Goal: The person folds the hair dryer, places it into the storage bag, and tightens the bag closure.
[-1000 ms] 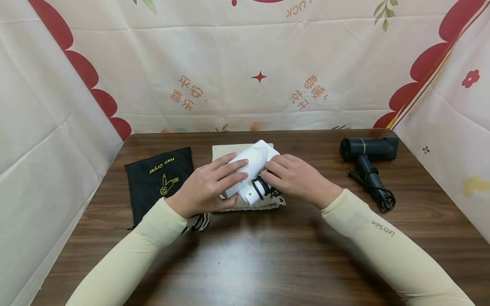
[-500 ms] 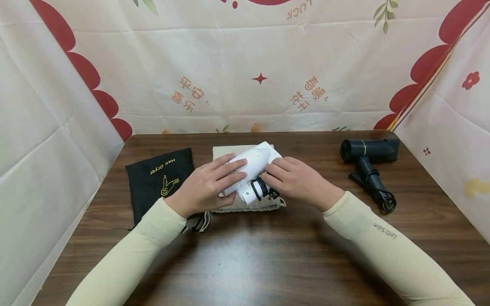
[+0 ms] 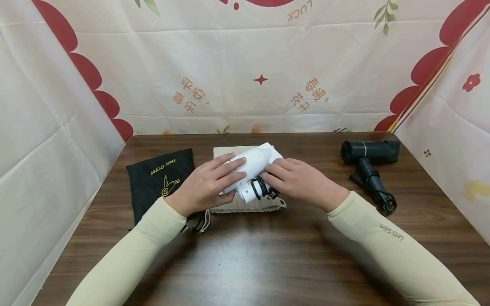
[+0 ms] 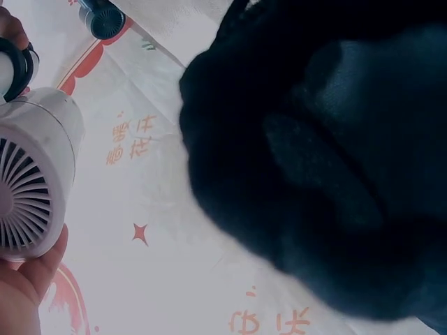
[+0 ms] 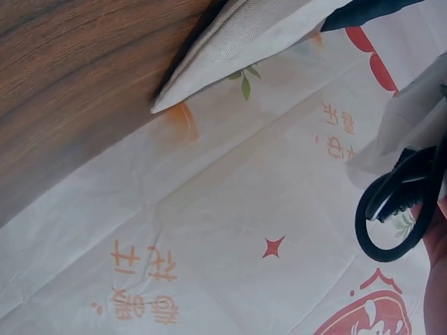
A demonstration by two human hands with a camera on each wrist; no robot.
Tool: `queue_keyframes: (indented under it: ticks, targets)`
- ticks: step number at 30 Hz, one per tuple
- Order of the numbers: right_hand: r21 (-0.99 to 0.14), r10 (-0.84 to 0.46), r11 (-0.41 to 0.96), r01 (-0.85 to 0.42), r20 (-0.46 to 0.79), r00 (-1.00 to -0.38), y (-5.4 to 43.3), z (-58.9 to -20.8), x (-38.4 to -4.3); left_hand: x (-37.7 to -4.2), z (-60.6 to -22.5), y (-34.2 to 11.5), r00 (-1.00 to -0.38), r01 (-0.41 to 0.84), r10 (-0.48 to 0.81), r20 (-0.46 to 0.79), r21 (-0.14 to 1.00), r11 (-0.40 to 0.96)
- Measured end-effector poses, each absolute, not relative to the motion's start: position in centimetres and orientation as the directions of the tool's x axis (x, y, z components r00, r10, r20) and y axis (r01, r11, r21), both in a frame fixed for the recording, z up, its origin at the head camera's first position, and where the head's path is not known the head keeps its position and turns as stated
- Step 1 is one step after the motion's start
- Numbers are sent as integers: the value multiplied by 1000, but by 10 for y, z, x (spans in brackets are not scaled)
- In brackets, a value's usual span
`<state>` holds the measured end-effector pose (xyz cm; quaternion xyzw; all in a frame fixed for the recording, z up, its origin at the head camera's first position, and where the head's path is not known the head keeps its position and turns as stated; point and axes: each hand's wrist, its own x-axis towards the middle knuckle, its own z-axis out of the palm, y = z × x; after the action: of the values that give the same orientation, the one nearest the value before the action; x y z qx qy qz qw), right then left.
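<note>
Legibly, "Hair Dryer" (image 3: 162,167) is printed in yellow, upside down to me, on the black drawstring bag (image 3: 147,187) at my left, above a yellow line drawing of a dryer. My right sleeve (image 3: 373,233) carries "LetsSlim", also inverted. The patterned backdrop (image 3: 229,55) reads "LUCK" near the top; two orange clusters of Chinese characters sit lower, upside down.

The white hair dryer (image 3: 250,163) is at centre, over the beige drawstring bag (image 3: 249,207); whether the two touch, I cannot tell. My left hand (image 3: 206,182) grips its barrel, fingers across the top, thumb at the lower side. My right hand (image 3: 300,180) has curled fingers holding the dryer's other side, near the wound black cord (image 3: 260,187); the exact contact is hidden.

Obstructions: both hands and the dryer cover much of the beige bag; my left forearm crosses the black one. A dark, blurred mass (image 4: 314,181) fills most of the left wrist view. Well apart, a black hair dryer (image 3: 369,152) lies at the table's (image 3: 260,259) far right, cord coiled by its handle.
</note>
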<state>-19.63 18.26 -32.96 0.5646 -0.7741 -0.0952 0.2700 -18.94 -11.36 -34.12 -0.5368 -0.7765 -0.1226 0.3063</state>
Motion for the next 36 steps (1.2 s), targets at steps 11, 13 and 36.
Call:
queue_keyframes:
  ticks: [11, 13, 36]
  targets:
    - [466, -916, 377, -800, 313, -250, 179, -331, -193, -190, -341, -115, -276, 913, 779, 563, -98, 395]
    - [463, -916, 380, -801, 310, -256, 179, -331, -192, -189, -341, -116, -274, 913, 779, 564, -101, 395]
    - [427, -889, 438, -791, 340, -308, 193, -337, -196, -191, -350, -138, -543, 783, 634, 551, 58, 620]
